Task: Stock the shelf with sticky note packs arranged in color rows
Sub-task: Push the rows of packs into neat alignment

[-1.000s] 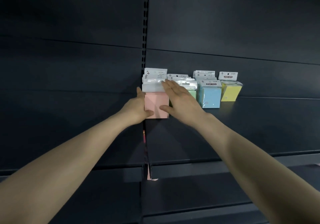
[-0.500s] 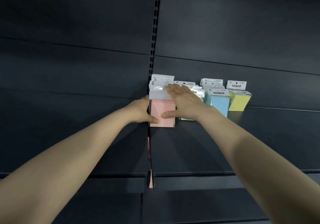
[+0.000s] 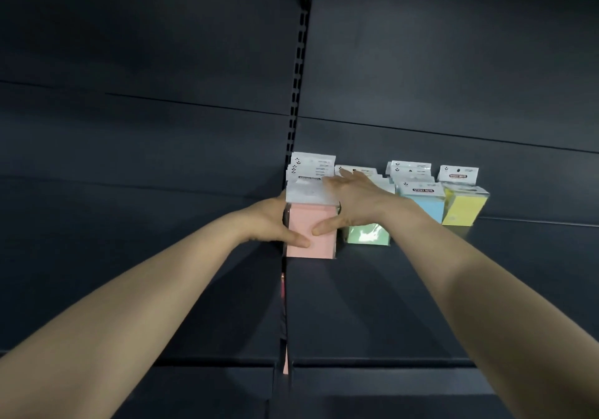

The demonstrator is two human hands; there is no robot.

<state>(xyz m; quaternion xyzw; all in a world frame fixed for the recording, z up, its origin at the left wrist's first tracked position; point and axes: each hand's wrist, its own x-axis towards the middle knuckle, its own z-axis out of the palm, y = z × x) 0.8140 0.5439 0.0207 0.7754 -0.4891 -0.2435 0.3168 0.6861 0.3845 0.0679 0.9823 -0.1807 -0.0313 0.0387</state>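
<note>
A pink sticky note pack (image 3: 321, 243) stands upright at the front of the pink row, at the left end of the dark shelf (image 3: 372, 289). My left hand (image 3: 270, 222) holds its left side, thumb across the pink face. My right hand (image 3: 353, 204) holds its right side, thumb on the face and fingers stretched along the white header card toward the back. More pink packs (image 3: 311, 165) stand behind it. To the right run a green row (image 3: 368, 233), a blue row (image 3: 421, 201) and a yellow pack (image 3: 463, 206).
The slotted upright (image 3: 296, 100) of the shelving rises just left of the pink row. The shelf board extends toward me and to the right of the yellow pack. A lower shelf edge (image 3: 372, 363) runs below my arms.
Both hands have kept hold of the front pink pack. My left thumb has slid further across its face. The camera has moved closer, and the green front pack now shows under my right wrist.
</note>
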